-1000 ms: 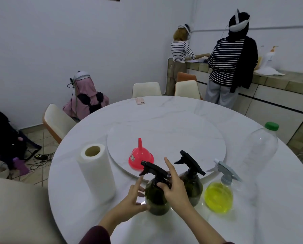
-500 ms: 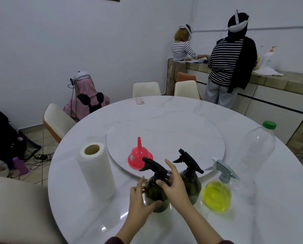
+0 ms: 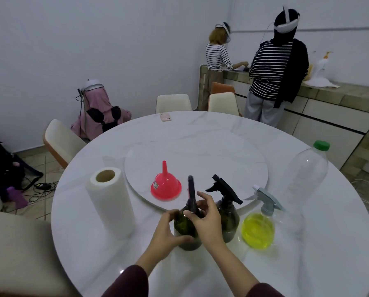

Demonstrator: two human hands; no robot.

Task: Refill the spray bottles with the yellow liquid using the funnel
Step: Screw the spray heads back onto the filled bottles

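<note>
- Left hand (image 3: 168,230) wraps the belly of the near dark green spray bottle (image 3: 186,232), fingers curled round its left side, thumb across the front.
- Right hand (image 3: 206,217) grips the same bottle at the neck, fingers pinched round the base of its black trigger head (image 3: 191,192); index finger sticks out loosely above.
- Trigger head points straight away from the person, nozzle up and slightly blurred.
- Bottle base sits on the white marble table (image 3: 264,275), near edge, just in front of the person.
- Second dark green spray bottle (image 3: 227,213) stands just right of it, touching or nearly touching the right hand; black trigger faces left.
- Clear spray bottle (image 3: 258,229) with grey trigger, further right, bottom part full of yellow liquid.
- Red funnel (image 3: 166,186) stands mouth down, spout up, on the round turntable slab (image 3: 200,159), just behind the held bottle. Small white sticker on its flare, print too small to read.
- Large clear plastic bottle (image 3: 307,174) with green cap at far right; looks empty.
- Paper towel roll (image 3: 109,200) upright at left.
- Pink phone (image 3: 165,117) at the far table edge.
- No readable brand or writing anywhere.
</note>
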